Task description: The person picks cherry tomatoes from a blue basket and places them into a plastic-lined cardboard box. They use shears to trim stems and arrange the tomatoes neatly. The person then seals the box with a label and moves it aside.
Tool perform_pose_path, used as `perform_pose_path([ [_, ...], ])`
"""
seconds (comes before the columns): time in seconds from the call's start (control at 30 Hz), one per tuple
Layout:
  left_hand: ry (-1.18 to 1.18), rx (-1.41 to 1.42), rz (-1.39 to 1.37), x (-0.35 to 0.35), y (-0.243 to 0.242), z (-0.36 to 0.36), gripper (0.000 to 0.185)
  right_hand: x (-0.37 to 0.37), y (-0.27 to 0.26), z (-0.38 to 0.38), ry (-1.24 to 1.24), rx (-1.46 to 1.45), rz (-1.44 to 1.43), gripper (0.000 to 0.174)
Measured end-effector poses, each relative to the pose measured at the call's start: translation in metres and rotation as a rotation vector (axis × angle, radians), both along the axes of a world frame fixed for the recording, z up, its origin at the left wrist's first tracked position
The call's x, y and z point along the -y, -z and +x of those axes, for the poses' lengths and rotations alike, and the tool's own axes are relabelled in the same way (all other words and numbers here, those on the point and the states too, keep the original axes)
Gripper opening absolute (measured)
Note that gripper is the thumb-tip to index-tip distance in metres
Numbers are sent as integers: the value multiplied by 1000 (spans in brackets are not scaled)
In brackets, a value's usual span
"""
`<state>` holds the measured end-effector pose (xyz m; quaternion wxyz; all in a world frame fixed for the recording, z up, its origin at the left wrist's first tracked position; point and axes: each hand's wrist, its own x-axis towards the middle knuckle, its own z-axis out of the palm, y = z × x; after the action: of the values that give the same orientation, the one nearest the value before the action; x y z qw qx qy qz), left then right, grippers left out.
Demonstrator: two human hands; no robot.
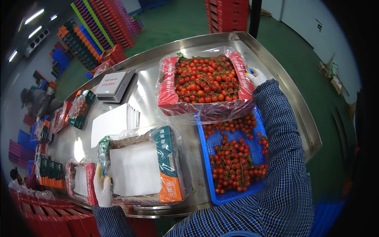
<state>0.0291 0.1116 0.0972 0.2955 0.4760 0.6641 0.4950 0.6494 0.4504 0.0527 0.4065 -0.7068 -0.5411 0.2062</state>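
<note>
My left hand (103, 188), in a white glove, is at the left wall of a green and orange carton (170, 166). That carton has a clear plastic liner and a white sheet (136, 170) inside; whether my fingers grip its wall is unclear. My right hand (258, 78), also white-gloved, holds the right end of a red carton (168, 78), its fingers partly hidden. Vine cherry tomatoes (207, 78) fill this plastic-lined carton. Below it, a blue plastic crate (209, 166) holds more tomato clusters (234, 166); the carton overlaps the crate's far end in view.
White sheets (109, 123) lie stacked by a scale (114, 84) on the steel table (145, 100). A small red carton (91, 180) sits left of my left hand. More cartons (81, 109) line the left side, where a person (41, 102) works. Raised metal rims edge the table.
</note>
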Motion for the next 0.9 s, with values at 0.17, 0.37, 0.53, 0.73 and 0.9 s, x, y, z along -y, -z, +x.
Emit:
perform_pose_path([
  [0.17,357,-82,-41,-129,-22,54,52,-71,76,46,-352,-560,-36,40],
  [0.37,231,-326,-287,-285,29,134,62,-89,102,89,-387,-471,-133,50],
  [0.53,393,185,-642,-330,53,152,80,-49,82,77,-177,-262,-218,63],
  [0.73,344,597,-546,-329,61,174,82,-35,82,48,-186,-522,-39,54],
  [0.9,416,711,-446,-322,41,156,71,-24,71,35,-279,-824,37,49],
])
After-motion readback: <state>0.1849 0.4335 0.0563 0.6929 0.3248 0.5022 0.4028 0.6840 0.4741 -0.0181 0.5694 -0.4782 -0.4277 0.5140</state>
